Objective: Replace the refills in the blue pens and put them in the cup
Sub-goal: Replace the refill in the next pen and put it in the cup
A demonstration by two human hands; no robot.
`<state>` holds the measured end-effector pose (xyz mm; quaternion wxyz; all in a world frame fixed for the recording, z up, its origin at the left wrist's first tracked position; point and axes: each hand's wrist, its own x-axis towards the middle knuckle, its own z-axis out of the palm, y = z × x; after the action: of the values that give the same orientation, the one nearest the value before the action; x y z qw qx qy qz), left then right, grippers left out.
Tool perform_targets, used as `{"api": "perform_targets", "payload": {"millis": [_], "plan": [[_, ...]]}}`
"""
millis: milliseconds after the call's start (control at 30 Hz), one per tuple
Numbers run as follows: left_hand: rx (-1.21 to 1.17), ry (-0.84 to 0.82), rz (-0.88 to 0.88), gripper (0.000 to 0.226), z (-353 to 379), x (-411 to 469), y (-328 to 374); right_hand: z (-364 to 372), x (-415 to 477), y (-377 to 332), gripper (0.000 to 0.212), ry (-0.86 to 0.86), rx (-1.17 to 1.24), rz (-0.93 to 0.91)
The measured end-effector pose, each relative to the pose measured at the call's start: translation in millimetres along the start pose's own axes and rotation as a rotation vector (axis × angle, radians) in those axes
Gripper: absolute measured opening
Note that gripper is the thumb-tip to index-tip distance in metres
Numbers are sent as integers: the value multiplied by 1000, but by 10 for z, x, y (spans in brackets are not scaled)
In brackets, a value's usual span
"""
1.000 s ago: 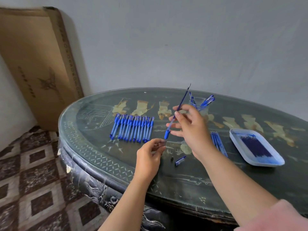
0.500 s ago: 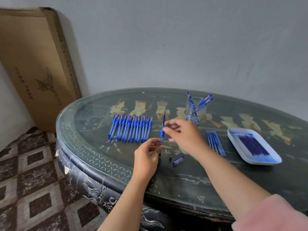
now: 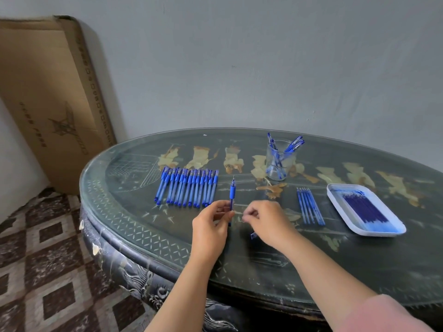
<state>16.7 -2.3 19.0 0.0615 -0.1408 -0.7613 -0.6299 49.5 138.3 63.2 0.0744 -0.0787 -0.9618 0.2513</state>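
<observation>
While the left hand [image 3: 211, 224] pinched the blue pen [image 3: 232, 192] between thumb and curled fingers at the lower barrel, I recorded the following layout.

1. Pen axis: near vertical in the frame. The bare metal point aimed at the upper edge and the blunt end showed just below the left hand. No cap was fitted.
2. Right hand [image 3: 266, 220]: just right of the pen, apart from it. Its fingers were curled with the tips drawn together toward the barrel. I could not tell whether they held any small part.
3. Loose blue piece [image 3: 253, 235]: on the worktop [image 3: 335, 259], lower right of the pen, mostly hidden under the right hand. I took it for the cap.
4. Cup [image 3: 278, 164]: upper right of the pen, beyond the right hand, already holding several pens.
5. Row of pens [image 3: 187, 188]: upper left of the left hand.
6. Loose refills [image 3: 310, 208] and tray [image 3: 381, 233]: at the right of the frame.

Judgement: the coming move turned on item 3. The right hand was the nearer hand to that piece, which had to travel up and left to the point end before transfer to the cup.
</observation>
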Motion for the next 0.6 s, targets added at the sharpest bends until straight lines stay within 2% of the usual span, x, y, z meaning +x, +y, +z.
{"api": "perform_targets", "payload": {"millis": [100,167,367,600], "plan": [[-14,5,7,19,9,1,-11,-263,76,-93,7,217,329,40],[-9,1,14,18,17,6,-20,-488,116,-191,12,300,478,-18],[-7,-10,21,18,31,7,-10,-670,136,-405,22,236,224,-262],[15,-17,40,19,28,9,-25,-617,128,-437,26,141,66,-309]]}}
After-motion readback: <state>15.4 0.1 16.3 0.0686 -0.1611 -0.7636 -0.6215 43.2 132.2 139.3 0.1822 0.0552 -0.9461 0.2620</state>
